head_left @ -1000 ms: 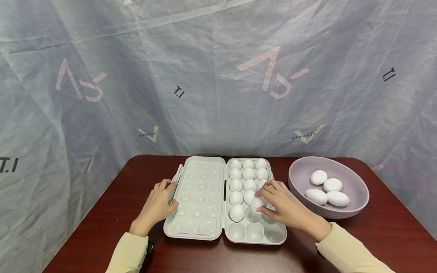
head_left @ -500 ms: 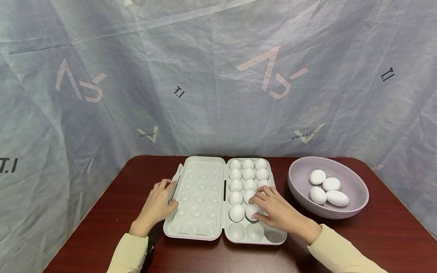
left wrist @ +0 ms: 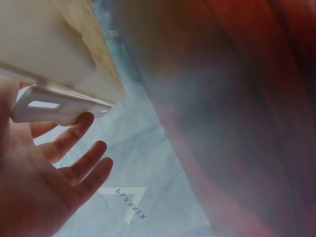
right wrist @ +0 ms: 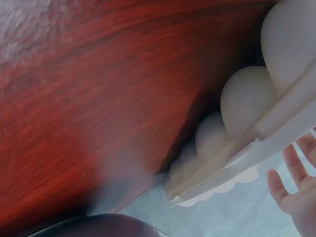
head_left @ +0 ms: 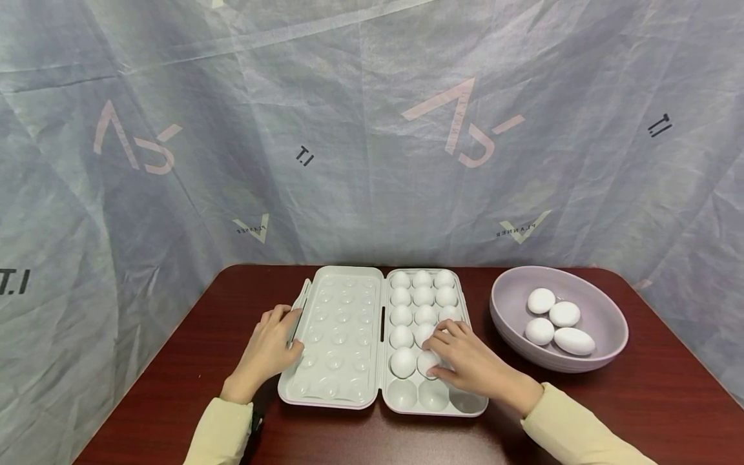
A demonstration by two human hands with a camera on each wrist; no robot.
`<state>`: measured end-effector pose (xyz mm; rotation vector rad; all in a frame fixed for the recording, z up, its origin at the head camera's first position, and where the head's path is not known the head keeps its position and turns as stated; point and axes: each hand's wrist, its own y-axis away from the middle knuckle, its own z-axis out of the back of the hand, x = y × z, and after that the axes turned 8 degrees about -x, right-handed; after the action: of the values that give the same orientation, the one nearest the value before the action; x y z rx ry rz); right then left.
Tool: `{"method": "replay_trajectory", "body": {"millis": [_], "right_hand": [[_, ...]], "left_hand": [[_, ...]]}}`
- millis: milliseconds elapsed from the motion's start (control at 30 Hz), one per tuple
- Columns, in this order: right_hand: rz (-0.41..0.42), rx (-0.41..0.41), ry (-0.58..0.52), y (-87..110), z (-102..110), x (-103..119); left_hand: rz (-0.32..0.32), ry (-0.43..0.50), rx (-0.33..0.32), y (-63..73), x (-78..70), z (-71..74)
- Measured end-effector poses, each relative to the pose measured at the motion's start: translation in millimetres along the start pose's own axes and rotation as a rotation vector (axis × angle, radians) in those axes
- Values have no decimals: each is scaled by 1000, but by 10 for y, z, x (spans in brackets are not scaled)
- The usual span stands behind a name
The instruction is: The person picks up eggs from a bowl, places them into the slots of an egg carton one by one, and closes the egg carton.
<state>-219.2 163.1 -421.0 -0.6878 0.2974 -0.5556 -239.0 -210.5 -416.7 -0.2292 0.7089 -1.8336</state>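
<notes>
A white egg carton (head_left: 383, 387) lies unfolded on the dark red table, its tray of round cups on the right and its dimpled lid (head_left: 340, 378) on the left. White eggs (head_left: 423, 296) stand in the tray's back rows; the front row shows bare hollows. Between thumb and fingers, my right hand (head_left: 465, 361) grips an egg (head_left: 427, 364) low in the middle cup of the second row from the front. The cup to its right is hidden by that hand. My left hand (head_left: 264, 349) rests against the lid's left edge, its index finger touching the latch flap (left wrist: 59, 106) in the left wrist view.
To the right of the carton stands a wide mauve bowl (head_left: 610, 323) holding several white eggs (head_left: 574, 341). A grey printed cloth (head_left: 360, 161) hangs behind the table (head_left: 192, 361).
The right hand has brought its egg down and slightly left into the middle cup. In the bowl, the front-left egg has turned. The left hand stays put.
</notes>
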Motion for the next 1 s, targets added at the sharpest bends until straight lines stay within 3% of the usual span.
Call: {"method": "replay_trajectory", "body": {"millis": [700,1000], "right_hand": [[-30,21,24,-30,112,-20],[-78,-69,38,-53,367,-253]], "left_hand": [[25,13,-12,25,11,-16],[34,16,-4,32,10,-8]]}}
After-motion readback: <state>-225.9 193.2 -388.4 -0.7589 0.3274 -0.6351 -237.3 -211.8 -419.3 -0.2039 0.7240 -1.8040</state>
